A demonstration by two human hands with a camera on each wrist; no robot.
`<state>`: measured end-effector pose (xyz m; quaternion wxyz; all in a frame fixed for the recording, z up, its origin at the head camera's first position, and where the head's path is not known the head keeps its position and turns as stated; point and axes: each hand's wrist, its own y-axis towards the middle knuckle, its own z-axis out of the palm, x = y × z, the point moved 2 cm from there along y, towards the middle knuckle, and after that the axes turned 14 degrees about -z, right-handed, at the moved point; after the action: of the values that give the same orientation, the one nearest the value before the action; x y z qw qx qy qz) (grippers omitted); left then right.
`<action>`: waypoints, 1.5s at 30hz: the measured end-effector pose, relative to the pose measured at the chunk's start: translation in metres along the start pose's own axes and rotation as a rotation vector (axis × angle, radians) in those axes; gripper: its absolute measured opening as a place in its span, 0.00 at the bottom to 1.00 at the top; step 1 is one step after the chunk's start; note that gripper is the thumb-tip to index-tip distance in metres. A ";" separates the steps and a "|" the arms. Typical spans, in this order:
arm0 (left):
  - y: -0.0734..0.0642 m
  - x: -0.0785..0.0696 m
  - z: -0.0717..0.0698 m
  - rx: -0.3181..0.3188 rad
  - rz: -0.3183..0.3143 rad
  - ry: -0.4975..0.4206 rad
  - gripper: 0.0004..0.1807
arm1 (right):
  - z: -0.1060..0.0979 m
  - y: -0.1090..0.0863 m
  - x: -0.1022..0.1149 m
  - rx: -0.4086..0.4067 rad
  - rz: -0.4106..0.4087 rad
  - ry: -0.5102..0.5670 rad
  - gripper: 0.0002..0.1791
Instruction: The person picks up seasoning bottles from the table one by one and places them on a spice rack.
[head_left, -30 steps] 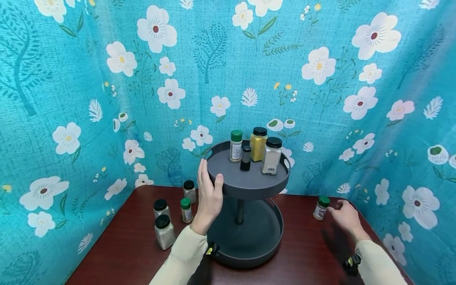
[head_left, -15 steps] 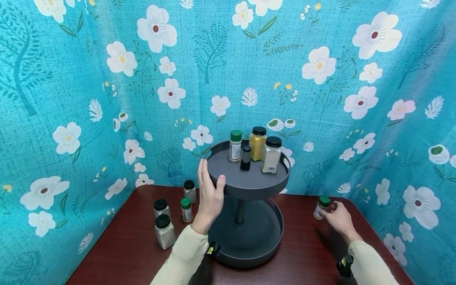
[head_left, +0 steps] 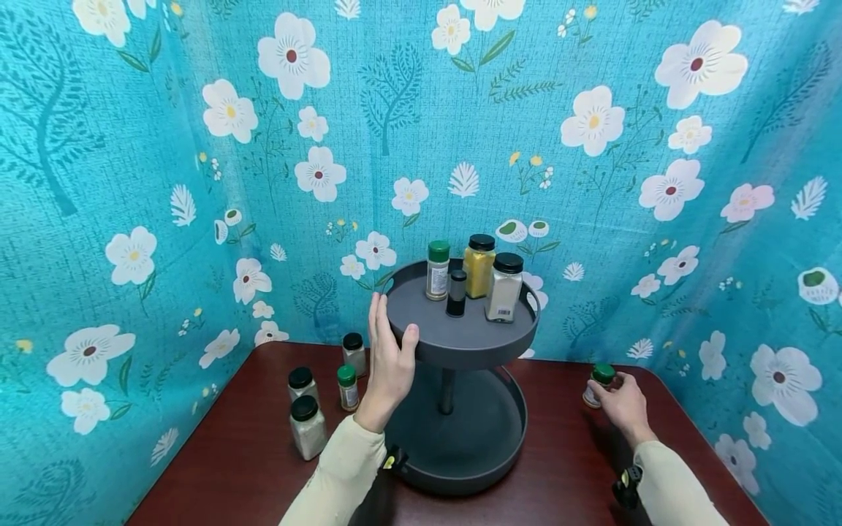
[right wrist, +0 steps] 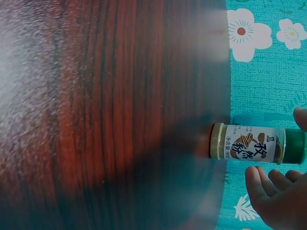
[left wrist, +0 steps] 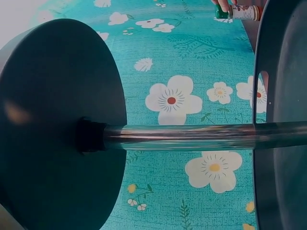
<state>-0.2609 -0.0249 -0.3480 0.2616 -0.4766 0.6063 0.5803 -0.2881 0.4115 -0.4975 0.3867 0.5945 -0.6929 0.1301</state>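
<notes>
The small clear bottle with a green cap and white printed label [right wrist: 249, 143] stands upright near the far right corner of the dark red wood-grain desk [head_left: 552, 446], close to the back edge. The right hand [head_left: 627, 409] is around it, fingers [right wrist: 257, 189] loosely spread on one side and thumb on the other; the right wrist view shows a gap between fingers and bottle, so a firm hold seems unlikely. Should one side press first, the narrow bottle could topple or be shoved towards the blue flowered cloth [head_left: 395, 102] behind.

The left hand [head_left: 389, 365] lies straight-fingered against the left rim of the dark grey round upper tray [head_left: 483, 356]. Uneven pressure there might turn or tilt it, and the tall square black-capped jar of pale powder [head_left: 503, 296], near the right rim, could slide.

The bottle's label reads 孜然粉 (cumin powder) in large characters, with 净含量 (net content) beside them; the amount is too small to read surely. The jar carries a barcode. Print on the green-capped shaker [head_left: 437, 280] is illegible.
</notes>
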 end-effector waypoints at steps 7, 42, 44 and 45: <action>0.000 0.003 -0.001 0.005 -0.002 0.013 0.38 | 0.005 0.004 -0.007 -0.008 0.009 -0.012 0.42; 0.013 0.011 -0.009 0.077 -0.103 -0.106 0.32 | 0.006 0.010 -0.013 0.023 0.000 -0.111 0.40; 0.012 0.010 -0.009 0.074 -0.103 -0.105 0.33 | 0.007 0.010 -0.014 0.019 -0.006 -0.117 0.40; 0.012 0.010 -0.009 0.072 -0.103 -0.107 0.33 | 0.007 0.010 -0.015 0.019 -0.009 -0.121 0.40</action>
<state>-0.2732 -0.0376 -0.3496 0.3401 -0.4659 0.5868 0.5683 -0.2996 0.4203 -0.5096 0.3390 0.6080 -0.7111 0.0990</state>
